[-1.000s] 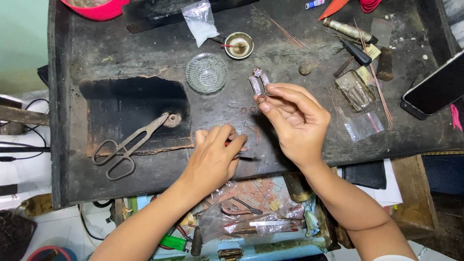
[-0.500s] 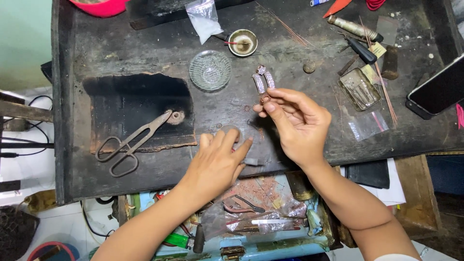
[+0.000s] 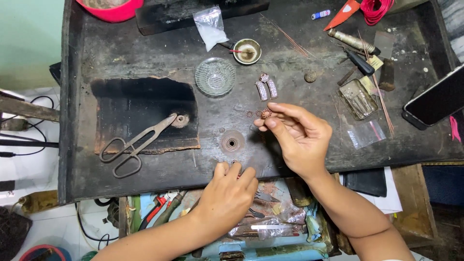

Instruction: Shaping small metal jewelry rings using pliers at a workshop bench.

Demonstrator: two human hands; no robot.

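My right hand (image 3: 299,140) pinches a small coppery ornament (image 3: 266,113) between thumb and fingertips just above the dark workbench (image 3: 145,58), with a sparkly stone-set piece (image 3: 266,88) lying a little beyond it and a small glass dish (image 3: 215,76) further out to its left. My left hand (image 3: 231,193) rests palm down at the bench's near edge, fingers loosely curled and grasping nothing I can see, a round metal washer (image 3: 231,143) just beyond its fingertips and the scissors (image 3: 135,145) well off to its left.
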